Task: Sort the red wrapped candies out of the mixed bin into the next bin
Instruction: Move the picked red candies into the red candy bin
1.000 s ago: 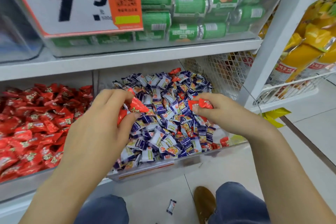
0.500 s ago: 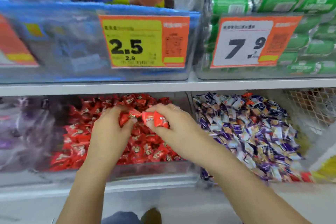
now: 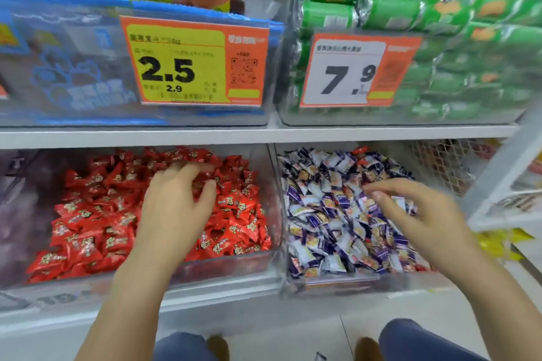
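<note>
Filling the left clear bin (image 3: 272,214), the red wrapped candies (image 3: 96,223) lie heaped, a few strays (image 3: 360,150) at the back of the mixed bin (image 3: 331,278) just right of it. Left hand (image 3: 176,208) hovers over the red heap, fingers loose, holding nothing; right hand (image 3: 422,214) over the purple-white mix, fingers relaxed, empty.

Left hand (image 3: 173,211), right hand (image 3: 422,217): bare, no rings seen. Forearms bare, no sleeves in view. Blue trousers (image 3: 410,340). Brown shoes (image 3: 218,347), blurred.
</note>
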### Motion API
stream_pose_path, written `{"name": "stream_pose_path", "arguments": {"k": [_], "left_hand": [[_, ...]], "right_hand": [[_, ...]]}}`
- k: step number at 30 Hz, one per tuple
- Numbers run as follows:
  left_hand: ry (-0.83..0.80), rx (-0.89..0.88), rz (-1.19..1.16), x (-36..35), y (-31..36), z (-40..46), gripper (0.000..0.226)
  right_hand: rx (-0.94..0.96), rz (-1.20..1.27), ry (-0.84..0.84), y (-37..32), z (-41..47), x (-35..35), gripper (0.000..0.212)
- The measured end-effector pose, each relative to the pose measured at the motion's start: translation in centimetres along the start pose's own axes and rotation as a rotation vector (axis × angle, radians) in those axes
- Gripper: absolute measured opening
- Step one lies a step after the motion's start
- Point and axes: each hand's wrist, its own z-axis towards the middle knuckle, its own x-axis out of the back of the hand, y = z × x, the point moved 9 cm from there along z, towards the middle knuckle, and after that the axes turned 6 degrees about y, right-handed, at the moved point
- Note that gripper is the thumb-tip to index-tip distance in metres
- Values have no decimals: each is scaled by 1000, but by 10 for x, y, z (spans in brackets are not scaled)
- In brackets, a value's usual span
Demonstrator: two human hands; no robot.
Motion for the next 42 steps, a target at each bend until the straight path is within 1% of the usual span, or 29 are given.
{"name": "stream_pose_path", "arguments": {"k": [2,4,6,7,9,12,15,18,20,22,25,28,30,32,33,35,36,37,39,41,42], "left_hand": [[-33,-139,-44,-16,40,-7,22],[-40,-272,-102,-23,83,-17,27],[-58,-336,-187,-31,127,-27,28],[-105,-332,-229,-40,147,-31,27],[-270,-344,-296,-72,189,-38,24],[-606,-453,-259,-142,248,-52,22],[-933,-602,-181,-210,295,-75,31],[-1159,-858,-54,-263,320,-110,51],[-1297,-964,0,-287,317,-129,60],[-1341,-1107,20,-299,312,-140,58],[-1314,-1317,61,-306,302,-147,45],[-1140,-1546,98,-309,303,-152,34],[-1026,-1622,124,-308,306,-150,27],[-976,-1607,164,-312,307,-143,21],[-974,-1550,169,-313,308,-138,20],[-995,-1349,113,-308,309,-125,17],[-971,-1217,48,-300,310,-115,15],[-913,-1080,-13,-289,309,-102,12],[-783,-818,-66,-265,296,-74,12],[-687,-628,-47,-239,273,-56,16],[-637,-551,-49,-225,262,-49,19]], "right_hand": [[-131,-73,205,44,-12,45,12],[-252,-155,389,81,-25,80,19],[-392,-179,508,114,-39,105,18],[-443,-191,523,127,-43,110,16],[-526,-215,463,151,-48,108,21],[-606,-203,332,176,-50,100,24],[-676,-181,297,192,-53,106,20],[-681,-122,224,204,-53,100,20],[-650,-110,151,206,-52,93,24],[-607,-90,122,207,-49,91,25],[-562,-24,88,211,-43,90,23],[-522,51,36,214,-39,88,22],[-506,88,17,213,-38,87,22],[-492,93,12,214,-37,88,23],[-483,83,15,214,-36,88,23],[-465,53,34,213,-36,90,22],[-459,33,52,211,-36,93,21],[-454,11,84,210,-36,96,19],[-430,-47,196,205,-35,109,19],[-368,-81,369,193,-34,125,19],[-321,-55,466,183,-34,133,19]]}}
